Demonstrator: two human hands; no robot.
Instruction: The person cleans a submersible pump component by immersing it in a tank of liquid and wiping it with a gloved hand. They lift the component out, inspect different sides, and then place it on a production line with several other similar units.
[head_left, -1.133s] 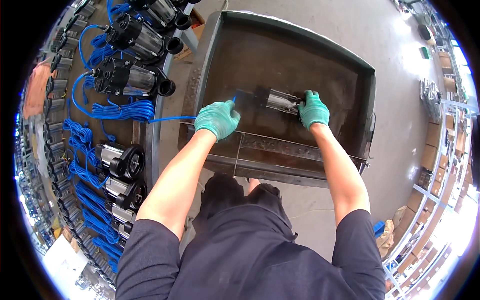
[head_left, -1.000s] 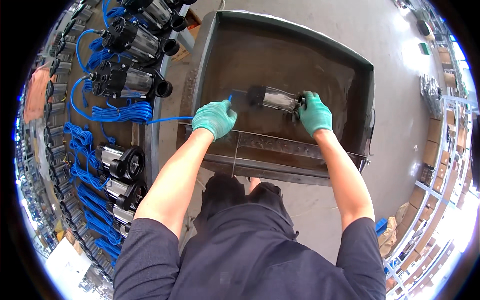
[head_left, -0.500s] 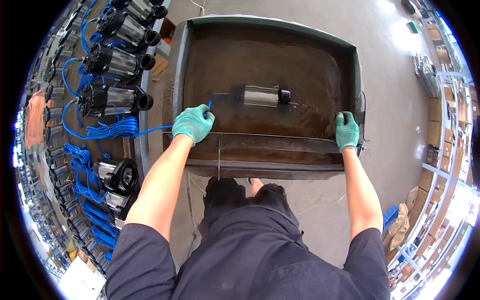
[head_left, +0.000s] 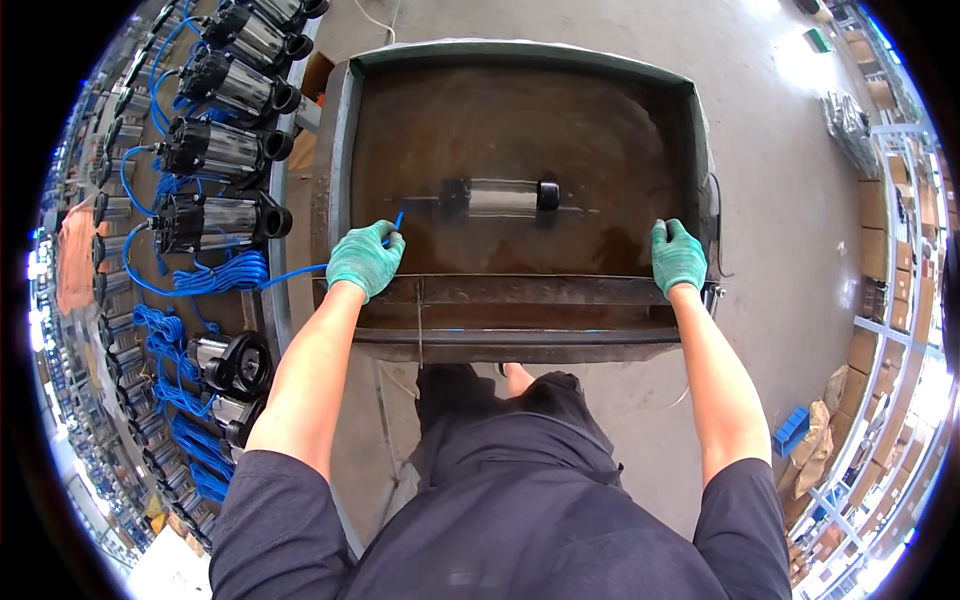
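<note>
**Pump (head_left: 503,197) Lies in Liquid-Filled Tank (head_left: 343,150) Between Two Gloved Hands**

At far left, an orange-pink sheet (head_left: 76,260) hangs or lies beside a long row of steel cylinders (head_left: 122,268) with black ends, bent by the lens toward the rim. Next to it, finished-looking pumps (head_left: 208,222) with black caps and black outlets lie side by side on a bench (head_left: 279,185), blue leads curving from their left ends. Below them sits a tied coil of blue cable (head_left: 225,273), and below that are loose blue bundles (head_left: 170,350) and more steel-and-black units (head_left: 232,365).

A blue cable (head_left: 300,273) runs from the coil across the bench's edge to the person's left hand (head_left: 366,260), in a green glove — fingers curled closed around the cable, a short length of it rising past the fingertips. The hand is at the tank's near left corner.

In the middle, the pump rests lengthwise, apart from both hands, its steel body flanked by black ends; the left end blurs into the brownish liquid. A dark metal strip (head_left: 550,290) crosses the tank nearer the person, who wears a dark shirt (head_left: 540,530).

The right hand (head_left: 679,258), also gloved in green, is beside the tank's right wall — fingers loosely bent, thumb slightly apart; whether it grips anything cannot be told. Farther right, a blue crate (head_left: 791,432) and a brown sack (head_left: 814,450) sit near shelving (head_left: 885,335) stacked with cartons (head_left: 872,205).
</note>
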